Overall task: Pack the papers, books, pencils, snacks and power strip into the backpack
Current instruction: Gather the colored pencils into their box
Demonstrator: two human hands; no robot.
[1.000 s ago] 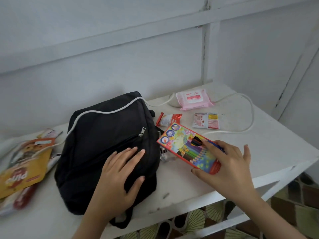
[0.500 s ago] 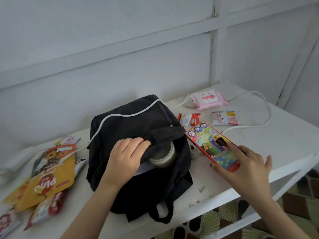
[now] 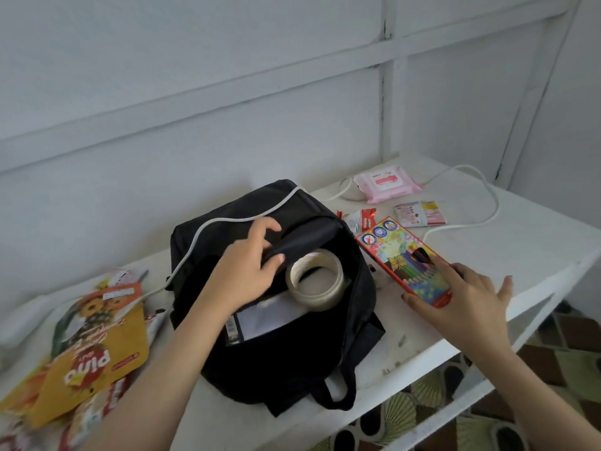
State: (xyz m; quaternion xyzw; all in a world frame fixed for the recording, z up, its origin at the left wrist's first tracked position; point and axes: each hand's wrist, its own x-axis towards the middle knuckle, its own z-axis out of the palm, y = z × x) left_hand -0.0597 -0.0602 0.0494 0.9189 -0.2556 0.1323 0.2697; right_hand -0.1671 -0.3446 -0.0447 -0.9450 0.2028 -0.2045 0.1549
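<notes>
My left hand [image 3: 250,271] grips the top flap of the black backpack [image 3: 292,362], thumb under the edge and fingers curled over it, so the mouth gapes. My right hand [image 3: 465,301] pinches the near end of the pencil box [image 3: 403,258], which lies flat on the desk [image 3: 520,249] just beside the backpack's right side. Inside the mouth a tape roll [image 3: 314,280] stands on white papers [image 3: 270,317], filling much of the opening. Snack bags [image 3: 87,346] are heaped on the desk to the left. A white cord [image 3: 487,196] runs over the backpack's top and loops behind a pink wipes pack [image 3: 387,183], with two small sachets [image 3: 419,213] nearby.
</notes>
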